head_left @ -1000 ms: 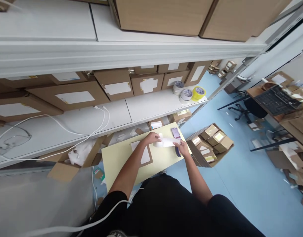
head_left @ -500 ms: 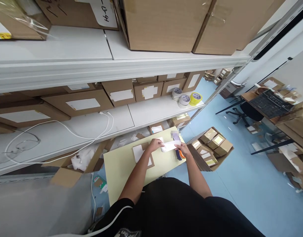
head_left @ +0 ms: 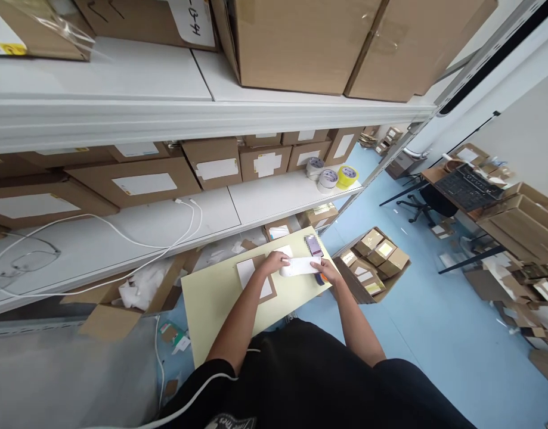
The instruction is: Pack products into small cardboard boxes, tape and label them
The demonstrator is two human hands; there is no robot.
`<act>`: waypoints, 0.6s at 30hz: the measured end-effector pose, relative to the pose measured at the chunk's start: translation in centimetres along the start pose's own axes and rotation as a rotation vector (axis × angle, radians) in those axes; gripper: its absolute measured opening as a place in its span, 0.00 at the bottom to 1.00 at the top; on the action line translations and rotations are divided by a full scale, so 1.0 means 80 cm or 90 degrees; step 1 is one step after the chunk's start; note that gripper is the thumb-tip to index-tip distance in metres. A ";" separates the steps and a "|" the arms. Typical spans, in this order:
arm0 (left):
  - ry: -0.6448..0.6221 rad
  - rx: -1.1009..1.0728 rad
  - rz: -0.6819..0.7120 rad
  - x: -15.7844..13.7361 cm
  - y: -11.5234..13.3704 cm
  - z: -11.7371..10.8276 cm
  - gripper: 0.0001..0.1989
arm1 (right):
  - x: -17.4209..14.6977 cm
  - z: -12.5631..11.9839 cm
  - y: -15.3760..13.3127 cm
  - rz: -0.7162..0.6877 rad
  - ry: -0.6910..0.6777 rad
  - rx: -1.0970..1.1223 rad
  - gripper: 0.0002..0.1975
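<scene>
A white paper strip [head_left: 299,266] is stretched between my two hands over the pale yellow table [head_left: 220,316]. My left hand [head_left: 274,262] pinches its left end, and my right hand [head_left: 328,271] grips the right end. Partly under my left forearm lies a brown cardboard piece [head_left: 274,290] with white paper on its face. Another white sheet [head_left: 284,250] shows just behind my left hand. A phone-like purple and dark item [head_left: 314,245], partly blurred, rests beyond my right hand. Beside the right fingers sits a blue and orange round object [head_left: 321,279], mostly covered.
Right of the table stands an open carton [head_left: 392,280] of small boxes. Tape rolls [head_left: 328,180] and a white cable [head_left: 135,243] lie on the shelf [head_left: 274,199] ahead. An opened box [head_left: 117,313] stands at left. A desk [head_left: 439,176] is farther right.
The view has turned slightly to the right. The strip, held by both hands, has come down a little and lies more level, and more of the purple item behind it shows.
</scene>
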State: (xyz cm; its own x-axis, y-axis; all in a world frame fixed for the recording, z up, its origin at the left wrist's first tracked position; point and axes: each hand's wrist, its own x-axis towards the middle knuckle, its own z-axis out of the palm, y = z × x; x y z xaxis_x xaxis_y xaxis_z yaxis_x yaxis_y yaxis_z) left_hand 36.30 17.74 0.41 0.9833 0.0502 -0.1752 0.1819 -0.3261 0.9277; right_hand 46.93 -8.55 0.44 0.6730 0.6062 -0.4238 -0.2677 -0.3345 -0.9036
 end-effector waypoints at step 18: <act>0.269 -0.016 -0.039 -0.007 -0.011 0.010 0.29 | -0.044 0.057 -0.029 -0.058 0.181 0.082 0.23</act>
State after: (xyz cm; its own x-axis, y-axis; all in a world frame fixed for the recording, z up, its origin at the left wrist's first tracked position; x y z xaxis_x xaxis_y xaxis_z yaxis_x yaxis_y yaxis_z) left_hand 35.56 17.24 -0.60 0.8879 0.4523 -0.0841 0.2347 -0.2880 0.9284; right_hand 42.06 -6.65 3.74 0.8592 0.3974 -0.3223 -0.2700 -0.1828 -0.9453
